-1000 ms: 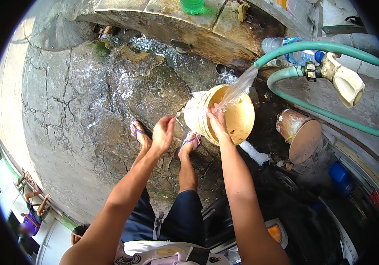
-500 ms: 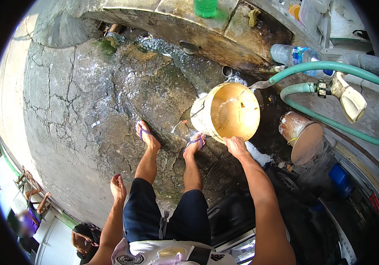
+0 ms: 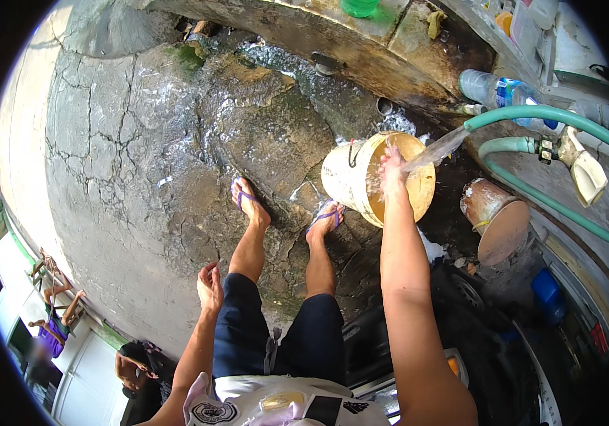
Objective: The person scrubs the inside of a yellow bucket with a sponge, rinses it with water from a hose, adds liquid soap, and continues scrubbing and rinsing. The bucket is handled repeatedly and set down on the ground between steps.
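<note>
A cream plastic bucket [image 3: 343, 177] lies tilted on the wet ground beside my right foot, its mouth turned to the right. My right hand [image 3: 392, 172] is at the bucket's mouth, fingers stretched out, with nothing visible in it. Water from the green hose [image 3: 524, 113] pours over this hand and into the bucket, splashing around the fingers. Spray blurs the fingertips. My left hand [image 3: 210, 287] hangs beside my left thigh, empty, its fingers loosely bent and apart.
A rusty-sided container [image 3: 485, 209] stands right of the bucket. Plastic bottles [image 3: 499, 92] lie by the concrete ledge [image 3: 304, 28], near a second hose with a tap fitting [image 3: 578, 160]. Cracked wet concrete [image 3: 127, 142] spreads leftward. Two people [image 3: 56, 334] are at the far lower left.
My right hand has let go of the bucket's rim and moved up into the water stream. The hose's flow has grown stronger. My left hand has risen slightly.
</note>
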A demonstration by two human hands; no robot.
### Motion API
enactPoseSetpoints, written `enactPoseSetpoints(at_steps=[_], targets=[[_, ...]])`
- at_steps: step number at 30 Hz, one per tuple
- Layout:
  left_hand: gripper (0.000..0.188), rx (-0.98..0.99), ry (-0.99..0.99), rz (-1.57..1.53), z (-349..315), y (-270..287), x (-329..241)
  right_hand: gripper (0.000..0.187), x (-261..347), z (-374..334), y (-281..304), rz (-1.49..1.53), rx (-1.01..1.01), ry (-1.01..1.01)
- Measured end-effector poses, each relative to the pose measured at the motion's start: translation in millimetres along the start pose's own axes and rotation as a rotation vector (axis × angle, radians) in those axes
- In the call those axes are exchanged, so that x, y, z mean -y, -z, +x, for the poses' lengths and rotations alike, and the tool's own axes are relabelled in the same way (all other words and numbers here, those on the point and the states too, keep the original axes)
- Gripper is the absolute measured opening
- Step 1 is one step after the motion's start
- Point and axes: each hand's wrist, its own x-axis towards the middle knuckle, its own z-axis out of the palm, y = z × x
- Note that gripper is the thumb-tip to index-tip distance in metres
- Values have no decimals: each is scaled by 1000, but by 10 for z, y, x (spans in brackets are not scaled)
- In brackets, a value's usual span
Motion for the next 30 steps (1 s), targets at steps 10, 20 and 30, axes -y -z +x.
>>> enactPoseSetpoints(at_steps=[10, 20, 30], targets=[[40, -47, 57, -44, -83, -38, 169, 37, -844, -641, 266, -657, 129, 289], [36, -24, 100, -96, -54, -104, 286, 49, -365, -180, -160, -378, 153, 298], [36, -44, 126, -41, -68, -41, 241, 41, -551, -1177, 838, -1415, 307, 738]])
